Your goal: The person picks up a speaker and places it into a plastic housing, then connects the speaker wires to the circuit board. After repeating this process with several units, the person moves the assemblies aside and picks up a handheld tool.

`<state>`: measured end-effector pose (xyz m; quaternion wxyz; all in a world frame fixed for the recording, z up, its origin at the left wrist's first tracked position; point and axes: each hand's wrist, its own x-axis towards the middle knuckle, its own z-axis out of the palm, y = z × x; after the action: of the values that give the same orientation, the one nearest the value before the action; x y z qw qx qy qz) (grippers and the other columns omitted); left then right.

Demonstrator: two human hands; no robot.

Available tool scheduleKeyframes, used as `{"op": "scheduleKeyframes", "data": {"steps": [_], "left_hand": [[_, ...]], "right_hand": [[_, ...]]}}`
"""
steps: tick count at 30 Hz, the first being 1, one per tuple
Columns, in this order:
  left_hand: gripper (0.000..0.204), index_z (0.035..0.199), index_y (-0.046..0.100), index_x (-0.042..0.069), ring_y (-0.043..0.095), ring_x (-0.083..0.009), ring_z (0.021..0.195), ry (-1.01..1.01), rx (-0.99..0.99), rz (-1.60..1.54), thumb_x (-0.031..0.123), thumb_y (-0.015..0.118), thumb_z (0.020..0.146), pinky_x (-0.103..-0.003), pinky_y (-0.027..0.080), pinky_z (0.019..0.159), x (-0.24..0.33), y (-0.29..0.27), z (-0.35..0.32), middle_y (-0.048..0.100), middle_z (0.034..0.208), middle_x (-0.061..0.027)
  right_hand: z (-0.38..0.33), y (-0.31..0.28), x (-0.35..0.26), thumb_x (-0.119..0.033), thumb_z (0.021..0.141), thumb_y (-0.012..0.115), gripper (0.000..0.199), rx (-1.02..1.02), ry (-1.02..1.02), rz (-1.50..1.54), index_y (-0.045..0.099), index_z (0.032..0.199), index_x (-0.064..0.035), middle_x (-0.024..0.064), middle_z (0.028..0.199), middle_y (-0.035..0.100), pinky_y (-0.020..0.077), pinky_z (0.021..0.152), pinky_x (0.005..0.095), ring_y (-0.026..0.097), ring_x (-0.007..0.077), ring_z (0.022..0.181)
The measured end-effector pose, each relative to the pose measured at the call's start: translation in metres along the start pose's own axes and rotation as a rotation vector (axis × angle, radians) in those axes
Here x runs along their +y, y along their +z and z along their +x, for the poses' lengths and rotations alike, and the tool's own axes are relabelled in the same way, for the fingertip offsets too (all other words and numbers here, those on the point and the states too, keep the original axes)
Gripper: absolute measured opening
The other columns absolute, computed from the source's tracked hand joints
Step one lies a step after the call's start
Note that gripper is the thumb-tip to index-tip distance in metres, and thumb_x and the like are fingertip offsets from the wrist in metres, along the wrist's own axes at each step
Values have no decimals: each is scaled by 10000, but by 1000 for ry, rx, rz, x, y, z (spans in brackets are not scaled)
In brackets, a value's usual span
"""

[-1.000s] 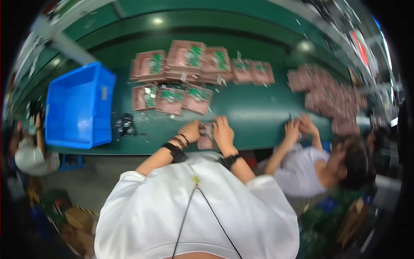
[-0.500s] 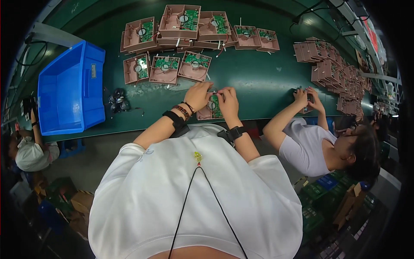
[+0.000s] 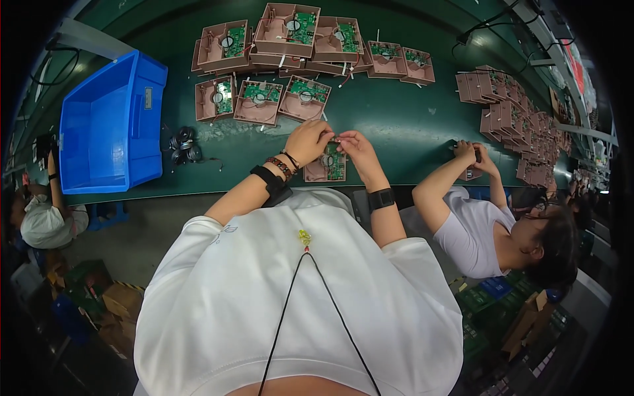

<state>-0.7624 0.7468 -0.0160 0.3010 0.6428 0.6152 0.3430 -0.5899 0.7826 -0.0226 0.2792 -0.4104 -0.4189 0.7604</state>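
work in hand: both hands meet over one brown tray with a green circuit board (image 3: 326,165), which lies on the green counter (image 3: 409,125) at its near edge, just in front of the person.
left hand (image 3: 308,140): fingers curled, tips pinching something small at the tray's far edge; what it is, i cannot tell.
right hand (image 3: 357,146): fingertips closed against those of the left hand, on the same small part.
progress: judged as middle of the work; many like trays with boards (image 3: 290,39) lie stacked and in rows further back, whether finished or waiting i cannot tell.
direction: the tray's long axis runs away from the person, board side up.
neighbour: another person's hands (image 3: 472,155) work to the right, beside stacks of brown housings (image 3: 522,125).
blue bin (image 3: 109,125): on the left.
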Motion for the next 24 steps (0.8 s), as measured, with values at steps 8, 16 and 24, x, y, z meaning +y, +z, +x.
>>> {"op": "scheduleKeyframes", "data": {"steps": [8, 16, 24], "left_hand": [[159, 805, 569, 48, 526, -286, 800, 17, -52, 28, 205, 581, 788, -369, 421, 705, 11, -6, -5, 563, 784, -95], [125, 784, 560, 55, 519, -294, 779, 202, -11, 157, 172, 597, 757, -383, 406, 674, 8, 0, -9, 550, 760, -91], [85, 792, 552, 81, 514, -280, 799, 228, -53, 238, 119, 597, 731, -389, 386, 686, 23, -4, -14, 554, 784, -60]], "right_hand": [[0, 10, -4, -71, 748, 636, 127, 138, -311, -828, 571, 852, -41, 61, 828, 573, 444, 651, 330, 558, 189, 720], [-7, 22, 1, -93, 667, 613, 106, 252, -598, -1302, 567, 762, -84, 80, 765, 554, 419, 649, 413, 560, 282, 759], [-17, 32, 11, -92, 696, 545, 84, 344, -547, -1280, 544, 781, -93, 63, 763, 568, 399, 661, 385, 570, 258, 770]]}}
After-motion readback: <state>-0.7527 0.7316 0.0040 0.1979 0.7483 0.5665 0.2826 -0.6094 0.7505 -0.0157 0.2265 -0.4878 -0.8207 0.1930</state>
